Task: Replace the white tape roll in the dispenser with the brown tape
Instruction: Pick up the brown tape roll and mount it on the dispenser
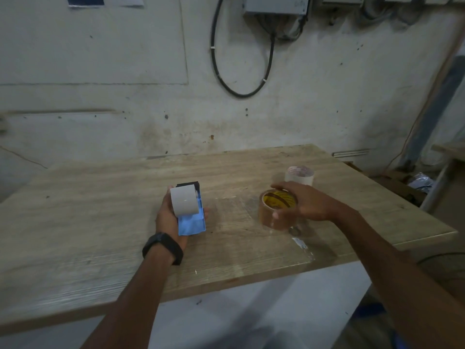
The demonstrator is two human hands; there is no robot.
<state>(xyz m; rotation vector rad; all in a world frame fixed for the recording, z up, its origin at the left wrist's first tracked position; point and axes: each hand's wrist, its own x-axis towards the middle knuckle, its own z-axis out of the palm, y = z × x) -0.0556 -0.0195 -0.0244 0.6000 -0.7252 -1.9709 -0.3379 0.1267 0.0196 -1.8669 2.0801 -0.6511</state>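
My left hand [168,217] grips a blue tape dispenser [192,222] just above the wooden table [100,222]. A white tape roll [184,200] sits in the dispenser, its broad face turned up toward me. To the right, the brown tape roll [274,210] with a yellow inner core rests on the table. My right hand [303,204] is closed over its top and far side, thumb on the near side. A black band circles my left wrist.
A pale tape roll [299,175] stands on the table just behind my right hand. A scrap of clear film [300,244] lies near the table's front right edge. A looped black cable [241,71] hangs on the wall behind.
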